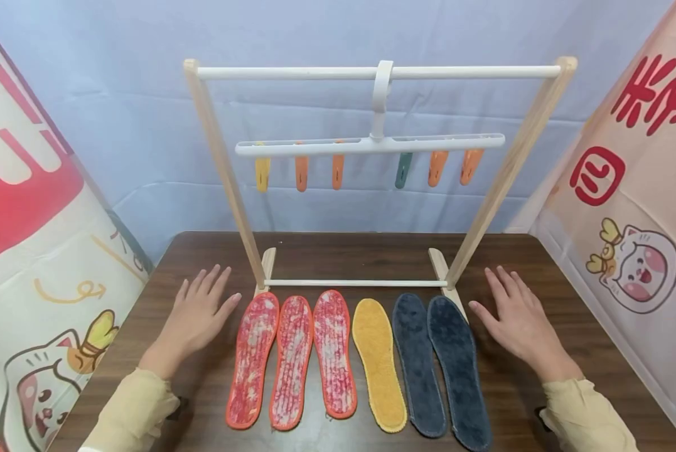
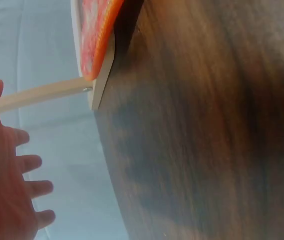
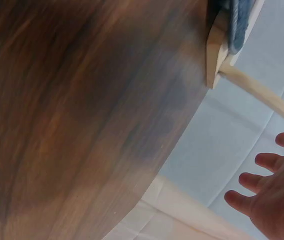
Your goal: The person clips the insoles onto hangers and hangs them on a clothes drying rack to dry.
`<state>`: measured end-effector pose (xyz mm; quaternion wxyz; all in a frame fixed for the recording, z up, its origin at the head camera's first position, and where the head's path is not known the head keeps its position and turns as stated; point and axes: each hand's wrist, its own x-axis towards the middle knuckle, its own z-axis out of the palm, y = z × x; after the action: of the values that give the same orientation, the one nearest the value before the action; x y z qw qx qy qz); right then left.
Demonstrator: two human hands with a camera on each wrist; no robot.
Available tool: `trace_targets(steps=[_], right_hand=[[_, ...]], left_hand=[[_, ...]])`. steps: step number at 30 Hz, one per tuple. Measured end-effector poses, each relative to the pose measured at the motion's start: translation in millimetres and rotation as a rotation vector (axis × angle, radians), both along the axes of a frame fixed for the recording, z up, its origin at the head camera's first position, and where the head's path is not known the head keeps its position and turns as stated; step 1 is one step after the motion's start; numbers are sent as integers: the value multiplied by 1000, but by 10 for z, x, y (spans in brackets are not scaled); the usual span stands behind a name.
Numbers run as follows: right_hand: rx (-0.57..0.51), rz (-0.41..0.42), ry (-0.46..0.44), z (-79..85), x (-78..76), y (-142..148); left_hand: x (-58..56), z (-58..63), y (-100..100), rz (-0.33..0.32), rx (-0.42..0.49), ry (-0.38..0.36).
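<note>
Six insoles lie side by side on the dark wooden table (image 1: pixel 338 251): three red-and-white ones (image 1: pixel 292 358), a yellow one (image 1: pixel 378 364) and two dark blue ones (image 1: pixel 439 367). My left hand (image 1: pixel 196 314) rests flat and open on the table, left of the red insoles. On the other side my right hand (image 1: pixel 515 317) lies flat and open beside the outer blue insole. Behind them stands a wooden rack (image 1: pixel 225 169) with a white clip hanger (image 1: pixel 371 145) on its top bar, carrying several coloured clips. The left wrist view shows a red insole's edge (image 2: pixel 94 40) by the rack foot (image 2: pixel 102 75).
Printed cartoon banners stand at the left (image 1: pixel 27 220) and right (image 1: pixel 631 207) of the table. A pale blue cloth backdrop (image 1: pixel 338 113) hangs behind the rack. The rack's feet (image 1: pixel 439 263) sit just behind the insoles' toes.
</note>
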<state>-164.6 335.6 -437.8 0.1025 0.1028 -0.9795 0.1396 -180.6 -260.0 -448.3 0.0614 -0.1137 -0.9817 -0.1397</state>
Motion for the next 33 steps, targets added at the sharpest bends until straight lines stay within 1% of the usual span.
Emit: trace_targets(steps=[9,15,19,23,33], right_hand=[[7,10,3,30,108,-157],[5,41,14,62,141,-290],[2,54,3,66,149,-369],[10,68,1,57,140,-454],[33,120,-42,31,104,-736]], left_hand=[[154,-4,37,13,-20,-21],[299,-27,54,32,-33,-24],[384,-46,84,42,-36,-14],[442,-63,117,53,-39,-5],[594,-107,175,62,-61,-1]])
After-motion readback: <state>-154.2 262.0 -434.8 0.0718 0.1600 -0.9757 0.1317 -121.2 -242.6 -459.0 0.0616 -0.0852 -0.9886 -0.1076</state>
